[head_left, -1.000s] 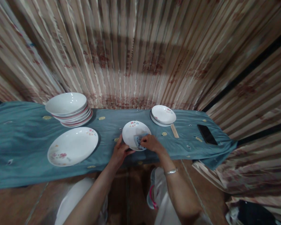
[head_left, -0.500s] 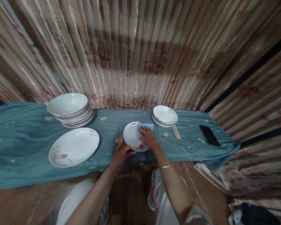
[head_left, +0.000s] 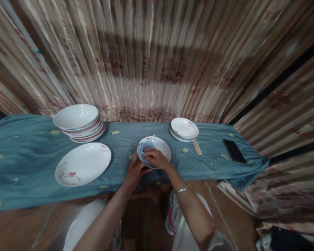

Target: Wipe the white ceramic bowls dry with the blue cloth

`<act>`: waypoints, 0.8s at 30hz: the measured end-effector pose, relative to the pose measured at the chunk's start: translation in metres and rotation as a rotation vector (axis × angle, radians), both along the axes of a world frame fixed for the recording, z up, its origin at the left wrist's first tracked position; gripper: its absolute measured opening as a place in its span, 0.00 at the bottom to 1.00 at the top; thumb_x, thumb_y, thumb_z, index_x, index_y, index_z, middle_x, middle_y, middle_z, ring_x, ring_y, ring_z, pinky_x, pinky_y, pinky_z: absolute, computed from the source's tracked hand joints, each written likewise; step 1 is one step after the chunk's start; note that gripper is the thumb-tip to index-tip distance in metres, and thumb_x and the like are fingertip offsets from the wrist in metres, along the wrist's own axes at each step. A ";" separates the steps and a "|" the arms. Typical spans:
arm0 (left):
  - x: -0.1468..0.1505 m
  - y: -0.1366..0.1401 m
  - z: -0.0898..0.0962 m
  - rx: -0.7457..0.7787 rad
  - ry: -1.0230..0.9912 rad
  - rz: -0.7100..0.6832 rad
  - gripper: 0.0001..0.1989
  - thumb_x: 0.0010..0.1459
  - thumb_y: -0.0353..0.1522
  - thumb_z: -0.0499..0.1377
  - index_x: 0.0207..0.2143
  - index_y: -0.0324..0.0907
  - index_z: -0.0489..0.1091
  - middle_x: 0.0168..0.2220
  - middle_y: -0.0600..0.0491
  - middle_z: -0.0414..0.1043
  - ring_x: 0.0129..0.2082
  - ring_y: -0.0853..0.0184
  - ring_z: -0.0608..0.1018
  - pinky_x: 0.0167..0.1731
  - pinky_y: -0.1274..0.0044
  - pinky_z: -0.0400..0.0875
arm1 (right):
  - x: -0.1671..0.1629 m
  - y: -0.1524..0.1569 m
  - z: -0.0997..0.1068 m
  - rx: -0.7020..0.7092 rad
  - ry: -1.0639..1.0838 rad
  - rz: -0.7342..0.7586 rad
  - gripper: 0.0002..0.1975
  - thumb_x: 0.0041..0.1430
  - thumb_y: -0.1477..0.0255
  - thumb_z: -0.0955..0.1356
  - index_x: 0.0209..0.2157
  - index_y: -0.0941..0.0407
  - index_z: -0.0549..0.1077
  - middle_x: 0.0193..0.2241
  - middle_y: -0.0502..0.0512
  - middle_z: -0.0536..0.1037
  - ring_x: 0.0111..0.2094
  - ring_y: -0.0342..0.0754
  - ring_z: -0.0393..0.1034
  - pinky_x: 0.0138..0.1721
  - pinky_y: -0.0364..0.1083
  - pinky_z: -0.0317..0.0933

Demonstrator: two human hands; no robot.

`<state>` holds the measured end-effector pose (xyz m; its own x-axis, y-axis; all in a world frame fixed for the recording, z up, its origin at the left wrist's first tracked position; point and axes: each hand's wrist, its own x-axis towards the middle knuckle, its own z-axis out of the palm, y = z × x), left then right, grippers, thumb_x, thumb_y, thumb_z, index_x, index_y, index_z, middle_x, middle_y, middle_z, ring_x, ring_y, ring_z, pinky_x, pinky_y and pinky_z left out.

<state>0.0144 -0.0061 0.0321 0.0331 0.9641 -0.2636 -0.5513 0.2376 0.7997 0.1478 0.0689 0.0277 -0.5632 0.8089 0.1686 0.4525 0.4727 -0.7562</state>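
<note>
A small white plate [head_left: 163, 148] with a floral pattern sits near the front edge of the cloth-covered table. My left hand [head_left: 136, 168] grips its near left rim, thumb and fingers on the edge. My right hand [head_left: 155, 157] presses a light blue cloth [head_left: 146, 146] onto the left part of the plate's inner surface, its fingers closed on the cloth. To the left lies a larger oval floral plate [head_left: 83, 164]. Right of the hands, behind, stands a short stack of small floral plates [head_left: 184, 128].
A stack of white bowls and plates [head_left: 77, 118] stands at the back left. Several wooden chopsticks [head_left: 197, 147] and a black phone [head_left: 234, 151] lie to the right on the teal tablecloth [head_left: 125, 139]. A pleated curtain [head_left: 151, 69] hangs right behind the table.
My right hand has slid the blue cloth from the right side of the plate to its left side. My left hand keeps its hold on the rim.
</note>
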 end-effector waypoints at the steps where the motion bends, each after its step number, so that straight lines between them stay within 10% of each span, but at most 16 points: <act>1: 0.000 0.000 0.000 0.002 0.003 -0.001 0.42 0.45 0.29 0.65 0.62 0.51 0.55 0.44 0.52 0.75 0.36 0.65 0.78 0.37 0.66 0.77 | 0.002 -0.002 0.001 -0.041 0.010 0.015 0.13 0.55 0.78 0.66 0.37 0.54 0.80 0.48 0.55 0.77 0.48 0.49 0.72 0.53 0.48 0.61; 12: 0.002 -0.001 0.005 -0.007 0.042 -0.007 0.47 0.42 0.28 0.65 0.65 0.49 0.51 0.37 0.53 0.77 0.34 0.63 0.79 0.37 0.66 0.77 | 0.045 -0.023 0.020 -0.242 -0.217 -0.011 0.09 0.51 0.77 0.68 0.32 0.56 0.81 0.31 0.49 0.81 0.34 0.46 0.74 0.37 0.41 0.62; 24: 0.001 0.001 -0.002 -0.017 0.047 0.004 0.46 0.44 0.27 0.64 0.65 0.50 0.50 0.43 0.50 0.75 0.42 0.59 0.78 0.40 0.62 0.77 | 0.053 -0.024 0.006 0.209 -0.642 -0.418 0.10 0.59 0.78 0.62 0.35 0.60 0.76 0.36 0.63 0.79 0.44 0.53 0.71 0.49 0.50 0.62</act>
<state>0.0159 -0.0054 0.0306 0.0166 0.9594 -0.2815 -0.5140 0.2496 0.8206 0.2006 0.0452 0.0337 -0.2588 0.9622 0.0852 0.9412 0.2710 -0.2019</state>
